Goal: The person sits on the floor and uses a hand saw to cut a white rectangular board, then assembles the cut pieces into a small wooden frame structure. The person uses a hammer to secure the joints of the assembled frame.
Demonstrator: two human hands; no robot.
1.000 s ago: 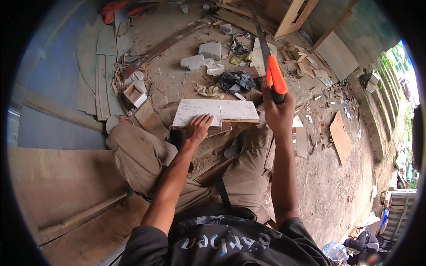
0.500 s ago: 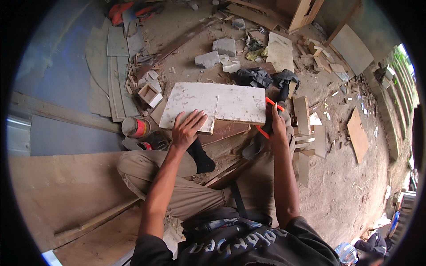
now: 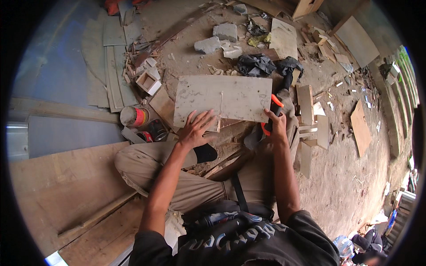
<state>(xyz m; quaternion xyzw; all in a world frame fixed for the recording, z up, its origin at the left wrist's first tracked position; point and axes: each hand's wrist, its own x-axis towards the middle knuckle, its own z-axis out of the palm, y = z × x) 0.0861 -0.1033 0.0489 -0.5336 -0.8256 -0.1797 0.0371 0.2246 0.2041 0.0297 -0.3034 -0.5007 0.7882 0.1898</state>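
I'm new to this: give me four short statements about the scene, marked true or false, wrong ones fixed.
1. The person's left hand has its fingers over the whitish, marked rectangular board. True.
2. The bright orange handle is by the left hand. False: the bright orange handle is at the right hand.
3. Two rough grey blocks lie beyond the board. True.
4. The small, open, white-sided box stands right of the board. False: the box is left of it.

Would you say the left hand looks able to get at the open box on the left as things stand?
Probably, with a stretch: the box lies left of the board, nothing covers it, and the left hand looks open.
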